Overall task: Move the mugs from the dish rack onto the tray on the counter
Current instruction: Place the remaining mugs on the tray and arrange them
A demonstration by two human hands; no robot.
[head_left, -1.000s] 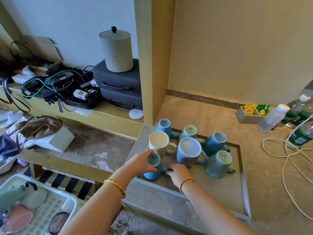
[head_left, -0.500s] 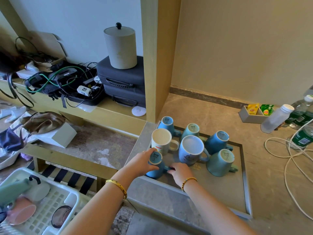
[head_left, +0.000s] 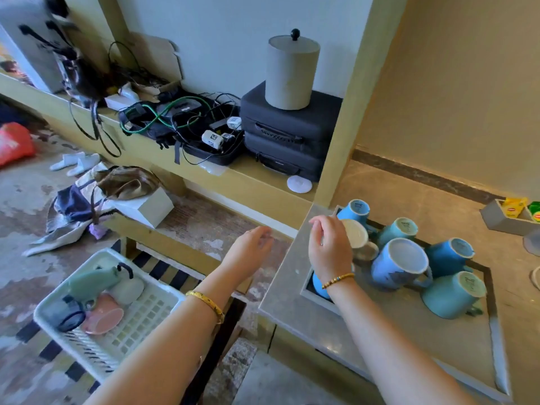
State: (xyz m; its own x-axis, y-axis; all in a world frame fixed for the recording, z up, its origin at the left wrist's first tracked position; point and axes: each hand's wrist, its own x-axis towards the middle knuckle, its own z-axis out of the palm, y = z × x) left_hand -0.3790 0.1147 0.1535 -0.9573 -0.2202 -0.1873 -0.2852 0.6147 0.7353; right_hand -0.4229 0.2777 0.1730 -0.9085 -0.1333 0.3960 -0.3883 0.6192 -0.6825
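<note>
The grey tray point(head_left: 496, 349) lies on the stone counter at the right. It holds several mugs, blue point(head_left: 450, 255), teal point(head_left: 453, 296) and white point(head_left: 355, 233), most of them upside down. A small blue mug point(head_left: 318, 285) at the tray's near left corner is mostly hidden under my right wrist. My right hand point(head_left: 330, 247) hovers over that corner, fingers loose, holding nothing. My left hand point(head_left: 251, 249) is open in the air left of the counter edge, between tray and rack. The white dish rack point(head_left: 122, 334) at the lower left holds a green mug point(head_left: 93, 280), a pink mug point(head_left: 105, 315) and a dark glass mug point(head_left: 68, 317).
A wooden post rises at the counter's back left corner. Behind it a shelf carries black cases point(head_left: 286, 135), a grey canister point(head_left: 292, 71) and tangled cables point(head_left: 175, 118). A tea-bag box point(head_left: 496, 217) sits at the counter's right. Bags and a white box point(head_left: 152, 209) lie on the floor.
Both hands have let go of the small blue mug on the tray. My left hand has swung left off the counter; my right hand has lifted. The view has turned left.
</note>
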